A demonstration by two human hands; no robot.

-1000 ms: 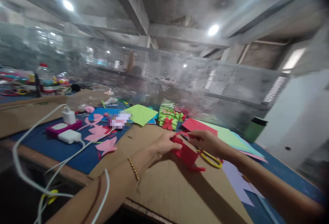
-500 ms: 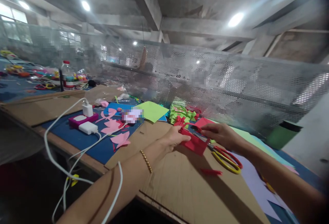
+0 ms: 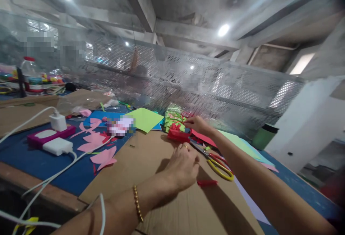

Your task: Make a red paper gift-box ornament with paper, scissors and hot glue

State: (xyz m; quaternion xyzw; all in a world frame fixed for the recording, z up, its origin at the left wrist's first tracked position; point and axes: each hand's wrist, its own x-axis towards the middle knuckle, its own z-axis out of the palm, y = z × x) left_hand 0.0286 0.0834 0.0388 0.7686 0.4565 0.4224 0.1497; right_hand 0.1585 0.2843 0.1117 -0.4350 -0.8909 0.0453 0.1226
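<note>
My right hand (image 3: 196,124) reaches forward and holds a folded red paper piece (image 3: 178,135) beside a pile of green and red paper bows (image 3: 174,118). My left hand (image 3: 182,166) hovers over the cardboard sheet (image 3: 151,156), fingers curled loosely, with nothing visible in it. Scissors with red and yellow handles (image 3: 217,161) lie on the cardboard just right of my left hand. A small red paper strip (image 3: 207,182) lies next to that hand.
Green paper (image 3: 144,118), pink paper cut-outs (image 3: 104,156), a magenta power bank with white chargers (image 3: 51,138) and cables lie left on the blue mat. Coloured sheets (image 3: 242,145) and a green cup (image 3: 262,136) are at right. A perforated metal screen (image 3: 188,80) stands behind.
My right hand let go of the scissors, took the red paper piece and carried it forward to the bow pile. My left hand released the paper and drew back.
</note>
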